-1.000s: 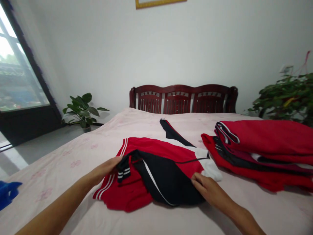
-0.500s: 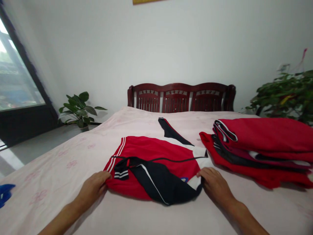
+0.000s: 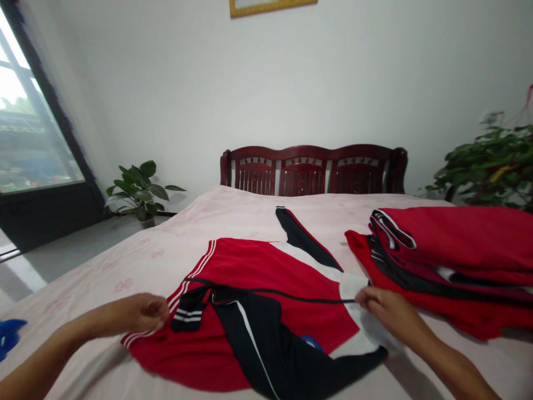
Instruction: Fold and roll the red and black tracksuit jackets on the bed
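Observation:
A red track jacket with white shoulders, navy sleeves and a white-striped hem lies spread on the bed. My left hand is closed at the striped hem, its fingertips against the edge; the exact grip is partly hidden. On the opposite side, my right hand pinches the white collar end, where the dark zip line stops. One navy sleeve folds across the front, its striped cuff near the hem. The other sleeve stretches away toward the headboard.
Folded red and dark clothes are stacked at the right. Something blue lies at the left edge. Beyond the pink bedsheet stands a dark wooden headboard. Potted plants flank the bed.
The jacket's near side has spread toward me and lies wider. My left hand has moved left and slightly down; my right hand has shifted right, to the collar end. The view has tilted up slightly.

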Tool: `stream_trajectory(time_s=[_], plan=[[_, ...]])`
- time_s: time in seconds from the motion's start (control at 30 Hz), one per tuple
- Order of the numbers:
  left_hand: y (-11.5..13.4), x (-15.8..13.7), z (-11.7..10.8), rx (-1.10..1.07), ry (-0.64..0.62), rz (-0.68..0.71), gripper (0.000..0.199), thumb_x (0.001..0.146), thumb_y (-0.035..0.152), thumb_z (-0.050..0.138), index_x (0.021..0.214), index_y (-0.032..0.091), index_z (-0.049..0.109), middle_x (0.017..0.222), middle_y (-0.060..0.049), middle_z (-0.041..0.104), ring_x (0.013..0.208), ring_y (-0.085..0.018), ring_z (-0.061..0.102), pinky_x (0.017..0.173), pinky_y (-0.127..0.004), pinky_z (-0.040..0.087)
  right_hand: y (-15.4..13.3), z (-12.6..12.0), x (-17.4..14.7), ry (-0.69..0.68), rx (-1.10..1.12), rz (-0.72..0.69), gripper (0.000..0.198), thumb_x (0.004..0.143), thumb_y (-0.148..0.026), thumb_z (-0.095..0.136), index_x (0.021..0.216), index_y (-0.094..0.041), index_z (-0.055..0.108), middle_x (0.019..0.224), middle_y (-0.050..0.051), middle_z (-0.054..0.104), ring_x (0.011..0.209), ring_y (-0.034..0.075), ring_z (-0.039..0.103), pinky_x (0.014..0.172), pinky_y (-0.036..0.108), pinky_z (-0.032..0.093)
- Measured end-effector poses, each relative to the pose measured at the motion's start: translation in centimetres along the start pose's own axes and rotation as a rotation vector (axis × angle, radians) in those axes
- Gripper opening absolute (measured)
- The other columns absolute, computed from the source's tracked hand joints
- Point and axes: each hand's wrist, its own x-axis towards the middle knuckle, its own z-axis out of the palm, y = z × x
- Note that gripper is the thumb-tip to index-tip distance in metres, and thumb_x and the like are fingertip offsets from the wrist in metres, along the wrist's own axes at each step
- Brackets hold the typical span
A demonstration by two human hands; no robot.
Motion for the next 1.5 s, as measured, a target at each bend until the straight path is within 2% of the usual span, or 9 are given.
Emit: stream_trajectory(time_s=[0.1, 0.17, 0.43, 0.67, 0.87, 1.0, 1.13, 1.27, 1.5], plan=[[3.0, 5.0, -2.8, -0.048, 0.156, -0.028, 0.038, 0.086, 0.05, 0.046, 0.087, 0.02, 0.071, 0.087, -0.002, 0.073, 0.085, -0.021, 0.066, 0.075, -0.026, 0.049, -1.6, -0.8, 5.1, 0.01, -0.188, 0.142, 0.038, 0.09, -0.022, 0.038, 0.114, -0.02, 0.068, 0.117, 0.011, 0.071, 0.109, 0.025, 0.065, 0.09, 0.034, 0.047], [4.0, 9.0, -3.1, 0.066, 0.292, -0.202, 0.032, 0.085, 0.042, 0.049, 0.092, 0.02, 0.071, 0.095, -0.004, 0.074, 0.09, -0.022, 0.067, 0.079, -0.028, 0.049, -2.5, -0.5, 8.6, -0.035, -0.318, 0.246, 0.038, 0.092, -0.024, 0.04, 0.117, -0.016, 0.068, 0.124, 0.017, 0.067, 0.114, 0.029, 0.063, 0.091, 0.039, 0.047], [3.0, 18.9, 2.0, 0.171, 0.483, -0.547, 0.058, 0.091, 0.04, 0.041, 0.145, 0.02, 0.046, 0.14, -0.025, 0.052, 0.119, -0.041, 0.06, 0.089, -0.052, 0.049, -3.5, 4.8, 16.6, 0.013, -0.424, 0.454, 0.048, 0.096, -0.043, 0.044, 0.124, -0.008, 0.062, 0.125, 0.027, 0.062, 0.118, 0.037, 0.061, 0.086, 0.048, 0.05], [0.5, 19.9, 5.0, 0.287, 0.468, -0.47, 0.057, 0.096, 0.044, 0.037, 0.151, 0.029, 0.039, 0.153, -0.018, 0.041, 0.138, -0.036, 0.044, 0.11, -0.051, 0.034, -0.8, 6.4, 17.9, 0.056, -0.464, 0.282, 0.04, 0.095, -0.011, 0.03, 0.122, -0.011, 0.06, 0.113, 0.019, 0.069, 0.105, 0.027, 0.068, 0.086, 0.038, 0.049], [0.4, 19.9, 5.7, 0.39, 0.457, -0.474, 0.057, 0.098, 0.043, 0.031, 0.153, 0.028, 0.035, 0.153, -0.017, 0.041, 0.14, -0.036, 0.041, 0.108, -0.056, 0.033, 1.3, 5.3, 19.4, 0.102, -0.466, 0.379, 0.041, 0.093, -0.008, 0.029, 0.116, -0.006, 0.063, 0.106, 0.024, 0.069, 0.1, 0.033, 0.069, 0.08, 0.044, 0.051], [1.6, 20.2, 4.6, 0.371, 0.501, -0.474, 0.057, 0.095, 0.042, 0.037, 0.148, 0.021, 0.043, 0.154, -0.022, 0.039, 0.14, -0.042, 0.039, 0.106, -0.063, 0.033, -1.1, 5.4, 19.4, 0.179, -0.481, 0.251, 0.039, 0.094, -0.015, 0.034, 0.12, -0.007, 0.063, 0.121, 0.026, 0.063, 0.116, 0.036, 0.06, 0.094, 0.048, 0.044], [3.8, 22.0, 2.8, 0.335, 0.58, -0.034, 0.047, 0.097, 0.032, 0.032, 0.136, 0.019, 0.057, 0.145, -0.012, 0.054, 0.138, -0.026, 0.044, 0.117, -0.043, 0.03, -4.3, 6.8, 18.9, 0.158, -0.439, -0.008, 0.04, 0.098, -0.025, 0.033, 0.125, -0.015, 0.062, 0.13, 0.017, 0.062, 0.12, 0.028, 0.056, 0.102, 0.039, 0.039], [5.3, 24.9, 3.1, 0.289, 0.368, 0.218, 0.044, 0.099, 0.035, 0.035, 0.133, 0.022, 0.061, 0.14, -0.006, 0.061, 0.133, -0.021, 0.051, 0.115, -0.035, 0.034, -5.4, 9.4, 19.2, 0.024, -0.348, -0.225, 0.049, 0.103, -0.038, 0.024, 0.136, -0.023, 0.056, 0.143, 0.007, 0.057, 0.131, 0.019, 0.049, 0.112, 0.033, 0.031], [4.3, 28.1, 5.1, 0.351, 0.397, -0.002, 0.06, 0.099, 0.04, 0.038, 0.151, 0.01, 0.037, 0.159, -0.022, 0.032, 0.148, -0.035, 0.027, 0.118, -0.051, 0.025, -2.1, 10.5, 21.6, -0.105, -0.395, 0.061, 0.065, 0.101, -0.05, 0.023, 0.156, -0.017, 0.029, 0.162, 0.012, 0.03, 0.149, 0.028, 0.024, 0.12, 0.049, 0.017]])
